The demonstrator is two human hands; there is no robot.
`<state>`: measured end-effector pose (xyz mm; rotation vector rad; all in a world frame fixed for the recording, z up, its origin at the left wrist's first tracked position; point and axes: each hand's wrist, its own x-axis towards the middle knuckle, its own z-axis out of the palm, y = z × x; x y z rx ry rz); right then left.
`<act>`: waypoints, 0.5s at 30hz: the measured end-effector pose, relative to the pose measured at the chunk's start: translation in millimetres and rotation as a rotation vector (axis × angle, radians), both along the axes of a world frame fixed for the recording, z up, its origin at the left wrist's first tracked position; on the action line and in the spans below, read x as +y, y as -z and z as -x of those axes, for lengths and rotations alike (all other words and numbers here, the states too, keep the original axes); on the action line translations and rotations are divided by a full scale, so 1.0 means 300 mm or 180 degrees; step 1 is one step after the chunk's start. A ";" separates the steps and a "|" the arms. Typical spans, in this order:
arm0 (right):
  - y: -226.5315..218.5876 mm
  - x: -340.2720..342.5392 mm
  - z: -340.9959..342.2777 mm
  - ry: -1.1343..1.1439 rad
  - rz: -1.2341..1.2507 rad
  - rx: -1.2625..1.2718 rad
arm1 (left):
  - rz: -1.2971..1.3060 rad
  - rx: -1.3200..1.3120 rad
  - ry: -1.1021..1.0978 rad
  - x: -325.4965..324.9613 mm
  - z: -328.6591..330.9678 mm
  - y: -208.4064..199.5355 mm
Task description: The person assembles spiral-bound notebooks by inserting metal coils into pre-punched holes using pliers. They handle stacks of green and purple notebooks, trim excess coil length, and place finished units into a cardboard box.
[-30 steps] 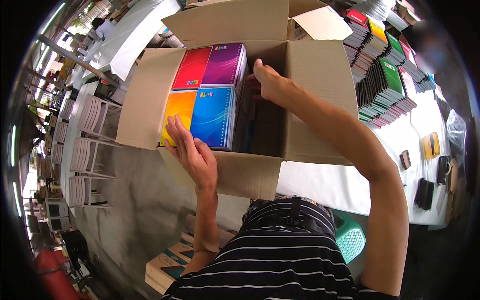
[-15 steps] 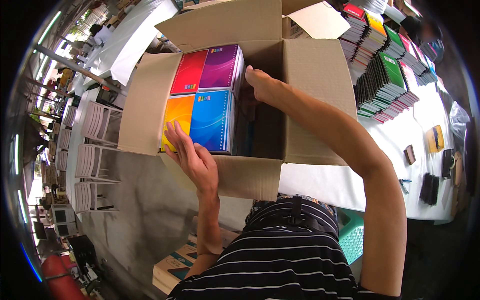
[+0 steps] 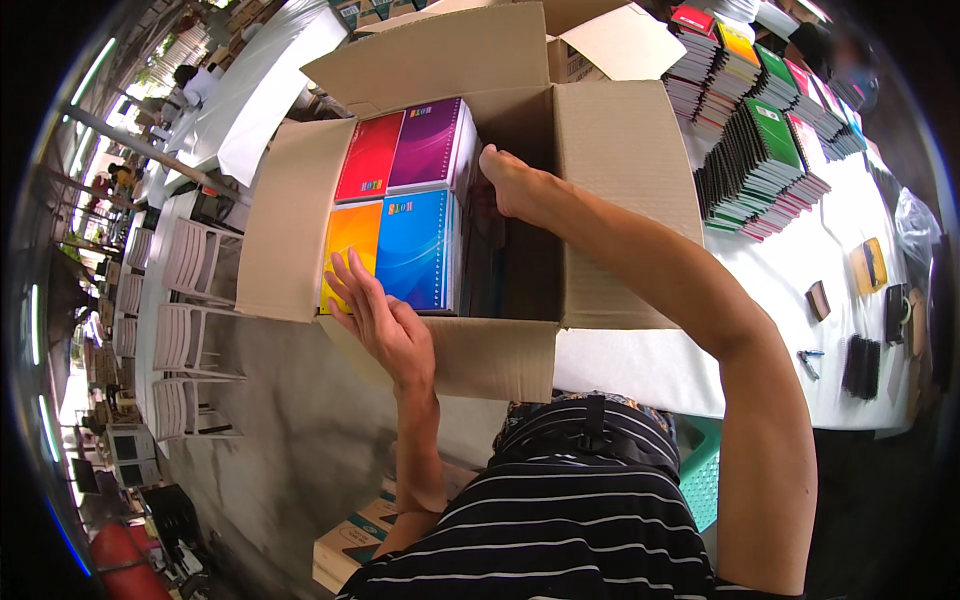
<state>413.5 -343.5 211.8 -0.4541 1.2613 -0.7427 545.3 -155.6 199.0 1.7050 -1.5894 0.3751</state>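
An open cardboard box [image 3: 608,190] stands before me with its flaps folded out. Notebook stacks fill its left part: a red notebook [image 3: 368,158] and a purple notebook [image 3: 428,145] lie on top at the far side, a yellow notebook [image 3: 352,232] and a blue notebook [image 3: 415,250] nearer me. My left hand [image 3: 375,315] rests with spread fingers on the yellow notebook's near edge. My right hand [image 3: 508,185] reaches into the gap right of the stacks, thumb up, beside the purple notebook; its fingers stretch down, dim in the shadow.
On the white table [image 3: 640,365] at right stand tall stacks of spiral notebooks [image 3: 750,145], with a yellow-backed brush [image 3: 868,265], black wire spirals [image 3: 861,366] and pliers [image 3: 810,364] nearer. White chairs [image 3: 190,335] line the left. A person [image 3: 845,65] is at far right.
My view has shifted slightly, so the box and notebooks sit a little further left in it. Both hands keep their places against the notebooks.
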 end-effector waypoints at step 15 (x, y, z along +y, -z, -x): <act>-0.015 -0.034 0.041 -0.0287 0.0328 -0.0342 | -0.0048 -0.0009 -0.0037 0.013 -0.011 0.004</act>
